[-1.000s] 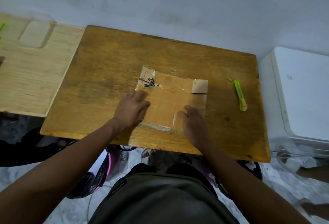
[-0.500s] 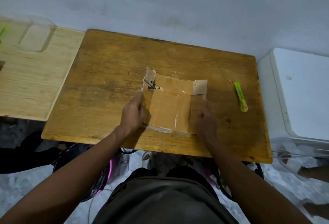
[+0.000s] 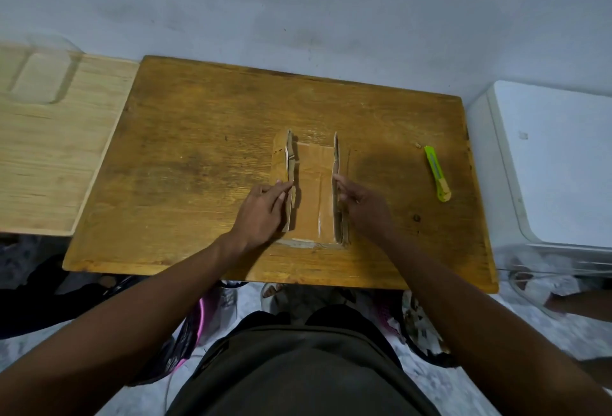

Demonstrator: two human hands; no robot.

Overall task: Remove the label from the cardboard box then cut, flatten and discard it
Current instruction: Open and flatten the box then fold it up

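The cut-open cardboard box (image 3: 313,187) lies on the brown wooden table (image 3: 198,151), near its front edge. Its middle panel is flat on the wood, with a strip of tape down it. Both side flaps stand upright. My left hand (image 3: 263,210) pinches the left flap from outside. My right hand (image 3: 362,207) holds the right flap the same way. A trace of black print shows on the left flap's top edge.
A green utility knife (image 3: 437,173) lies on the table to the right of the box. A lighter wooden tray (image 3: 49,151) adjoins the table on the left. A white appliance (image 3: 556,164) stands to the right. Bags and clutter lie on the floor below.
The two side flaps were lying flat under my palms. Both hands have slid to the outer edges and lifted the flaps upright.
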